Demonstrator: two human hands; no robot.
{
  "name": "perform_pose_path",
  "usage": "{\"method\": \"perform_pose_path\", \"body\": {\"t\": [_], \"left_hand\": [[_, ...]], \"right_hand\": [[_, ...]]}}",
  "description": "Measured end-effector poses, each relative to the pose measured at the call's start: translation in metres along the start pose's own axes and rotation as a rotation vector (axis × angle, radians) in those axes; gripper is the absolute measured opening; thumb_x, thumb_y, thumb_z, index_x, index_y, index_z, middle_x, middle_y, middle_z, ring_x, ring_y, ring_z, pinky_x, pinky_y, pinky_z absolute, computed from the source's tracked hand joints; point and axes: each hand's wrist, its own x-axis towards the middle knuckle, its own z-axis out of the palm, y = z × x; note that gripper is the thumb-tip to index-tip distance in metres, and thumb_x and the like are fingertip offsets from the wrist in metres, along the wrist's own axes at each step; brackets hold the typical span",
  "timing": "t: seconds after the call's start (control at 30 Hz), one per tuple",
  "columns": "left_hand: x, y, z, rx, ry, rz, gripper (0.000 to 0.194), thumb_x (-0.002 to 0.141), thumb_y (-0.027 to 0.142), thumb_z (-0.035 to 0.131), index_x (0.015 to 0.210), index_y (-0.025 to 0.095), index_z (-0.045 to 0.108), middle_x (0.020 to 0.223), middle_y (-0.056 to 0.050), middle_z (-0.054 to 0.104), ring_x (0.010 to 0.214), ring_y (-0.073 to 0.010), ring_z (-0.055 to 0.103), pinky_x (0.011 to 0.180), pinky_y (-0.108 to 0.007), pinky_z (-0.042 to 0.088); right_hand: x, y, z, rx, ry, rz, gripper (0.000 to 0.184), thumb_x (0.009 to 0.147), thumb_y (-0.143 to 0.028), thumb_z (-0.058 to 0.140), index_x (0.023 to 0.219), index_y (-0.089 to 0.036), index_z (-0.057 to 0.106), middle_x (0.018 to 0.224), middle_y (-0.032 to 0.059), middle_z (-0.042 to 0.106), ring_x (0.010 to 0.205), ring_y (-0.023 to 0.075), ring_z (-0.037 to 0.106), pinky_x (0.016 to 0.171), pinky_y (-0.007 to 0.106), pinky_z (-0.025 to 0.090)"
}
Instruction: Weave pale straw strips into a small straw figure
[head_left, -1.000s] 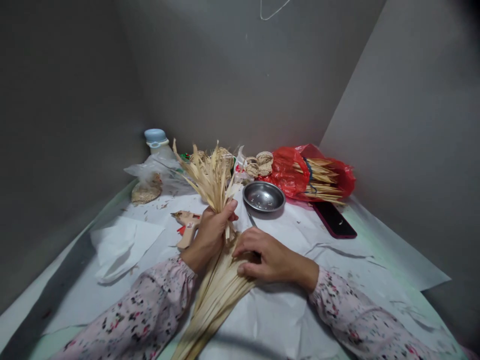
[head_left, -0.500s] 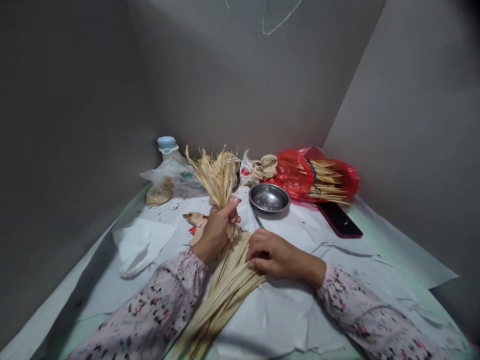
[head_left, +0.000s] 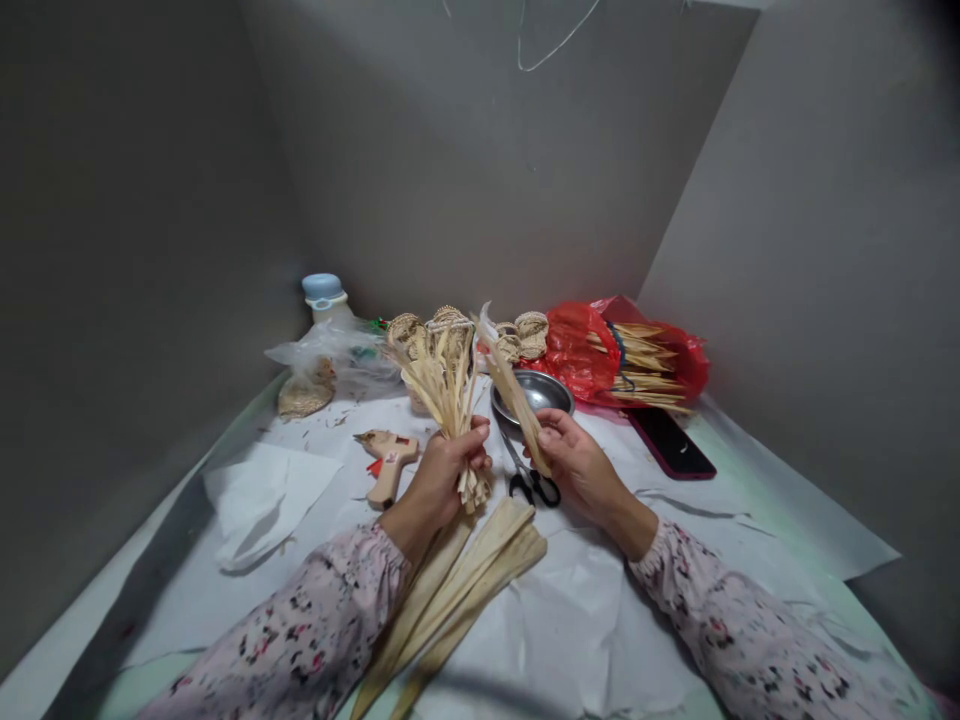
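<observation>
"What is the left hand [head_left: 446,472] doing?"

"It is squeezed tight around a big bunch of dry straw strips [head_left: 441,375]. The bunch sticks up out of the fist, and its cut ends poke out below."

"And the right hand [head_left: 579,468]?"

"It grips a thin bunch of strips [head_left: 516,392]. That bunch leans up and away, toward the left hand."

"Are there more strips?"

"Yes. Long flat strips [head_left: 457,585] lie on the white paper [head_left: 600,630], just below both hands."

"What else is close?"

"Black-handled scissors [head_left: 534,488] lie just beside the right hand, and a metal bowl [head_left: 531,392] sits behind them. A glue gun [head_left: 388,462] lies near the left hand. Round woven straw pieces [head_left: 448,325] sit behind the big bunch, by a red plastic bag [head_left: 577,355]."
</observation>
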Motion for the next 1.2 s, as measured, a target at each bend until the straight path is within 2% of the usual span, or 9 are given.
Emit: {"method": "perform_pose_path", "body": {"t": [0.07, 0.2, 0.33, 0.47, 0.63, 0.83, 1.03, 1.2], "left_hand": [[-0.002, -0.004, 0.002, 0.036, -0.031, 0.014, 0.035, 0.065, 0.024, 0.079, 0.093, 0.016, 0.061, 0.051, 0.009, 0.044, 0.043, -0.0057, 0.044, 0.047, -0.017, 0.04], [-0.003, -0.012, 0.003, 0.117, -0.078, -0.008, 0.039, 0.066, 0.029, 0.081, 0.097, 0.016, 0.061, 0.058, 0.005, 0.052, 0.049, -0.0079, 0.049, 0.047, -0.018, 0.038], [-0.001, -0.02, 0.002, 0.173, -0.147, 0.011, 0.035, 0.066, 0.03, 0.081, 0.091, 0.012, 0.065, 0.068, 0.0, 0.059, 0.055, -0.0083, 0.051, 0.051, -0.019, 0.039], [0.0, -0.022, 0.0, 0.149, -0.147, -0.017, 0.027, 0.068, 0.029, 0.079, 0.081, 0.012, 0.064, 0.067, 0.0, 0.058, 0.057, -0.0092, 0.051, 0.054, -0.02, 0.039], [0.001, -0.021, -0.002, 0.096, -0.151, -0.035, 0.027, 0.066, 0.029, 0.08, 0.077, 0.013, 0.06, 0.067, 0.0, 0.058, 0.061, -0.011, 0.054, 0.057, -0.021, 0.042], [0.004, -0.023, -0.004, 0.156, -0.15, -0.027, 0.027, 0.067, 0.03, 0.079, 0.074, 0.014, 0.058, 0.055, 0.005, 0.048, 0.048, -0.0072, 0.044, 0.048, -0.019, 0.036], [0.005, -0.024, -0.005, 0.134, -0.156, -0.056, 0.04, 0.063, 0.028, 0.082, 0.095, 0.012, 0.064, 0.074, -0.003, 0.065, 0.061, -0.0126, 0.058, 0.056, -0.023, 0.045], [0.007, -0.025, -0.011, 0.161, -0.101, -0.113, 0.035, 0.061, 0.032, 0.083, 0.082, 0.011, 0.065, 0.056, 0.001, 0.056, 0.046, -0.0089, 0.049, 0.046, -0.021, 0.039]], "right_hand": [[0.002, 0.0, 0.001, 0.058, 0.025, -0.016, 0.041, 0.073, -0.031, 0.075, 0.109, -0.024, 0.057, 0.084, -0.0023, 0.063, 0.073, 0.0123, 0.061, 0.068, 0.022, 0.048], [0.005, 0.004, 0.007, 0.081, 0.016, -0.042, 0.055, 0.069, -0.024, 0.076, 0.119, -0.024, 0.054, 0.099, 0.002, 0.067, 0.085, 0.0163, 0.064, 0.078, 0.028, 0.051], [0.005, 0.012, 0.012, -0.001, 0.007, 0.029, 0.043, 0.07, -0.025, 0.076, 0.11, -0.021, 0.06, 0.102, 0.0053, 0.069, 0.091, 0.0199, 0.065, 0.083, 0.033, 0.051], [0.005, 0.017, 0.009, -0.064, -0.028, 0.06, 0.033, 0.075, -0.029, 0.074, 0.104, -0.019, 0.063, 0.102, 0.0064, 0.07, 0.09, 0.0211, 0.065, 0.084, 0.033, 0.05], [0.004, 0.017, 0.004, -0.033, -0.107, 0.052, 0.035, 0.077, -0.026, 0.071, 0.11, -0.019, 0.063, 0.103, 0.0068, 0.07, 0.089, 0.0218, 0.065, 0.084, 0.034, 0.048], [0.004, 0.017, 0.004, -0.054, -0.075, 0.093, 0.031, 0.074, -0.02, 0.067, 0.105, -0.017, 0.064, 0.099, 0.0068, 0.071, 0.085, 0.0217, 0.065, 0.08, 0.033, 0.049], [0.005, 0.016, 0.001, 0.024, -0.098, 0.142, 0.035, 0.071, -0.017, 0.067, 0.105, -0.017, 0.065, 0.097, 0.0064, 0.072, 0.082, 0.0211, 0.066, 0.077, 0.032, 0.05], [0.006, 0.016, -0.002, 0.063, -0.098, 0.165, 0.033, 0.07, -0.018, 0.067, 0.104, -0.017, 0.065, 0.094, 0.007, 0.072, 0.077, 0.0202, 0.067, 0.072, 0.031, 0.051]]}}
